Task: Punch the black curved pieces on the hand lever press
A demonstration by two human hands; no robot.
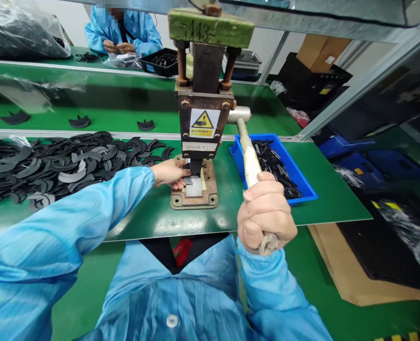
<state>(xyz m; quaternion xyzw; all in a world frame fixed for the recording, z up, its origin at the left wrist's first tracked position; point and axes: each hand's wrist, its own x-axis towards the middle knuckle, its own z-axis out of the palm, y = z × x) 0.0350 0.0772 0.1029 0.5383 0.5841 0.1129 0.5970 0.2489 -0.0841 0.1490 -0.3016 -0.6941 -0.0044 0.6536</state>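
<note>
A hand-operated press (204, 102) with a warning label stands in front of me on the green bench. My right hand (266, 213) is wrapped round the press's lever handle (250, 163), which is covered in pale tape. At the base of the press, my left hand (172, 174) pinches a small dark curved plastic piece (187, 180) under the ram (196, 166). Part of that piece is hidden by the fingers and the ram. A bare metal plate (194, 187) lies on the press base just in front of it.
A large heap of black curved pieces (85, 161) covers the bench to the left. To the right, a blue tray (305, 192) holds many thin black parts. Three curved pieces lie on the ledge behind. Across the bench, a person in blue (124, 31) handles small parts beside a black tray (151, 66).
</note>
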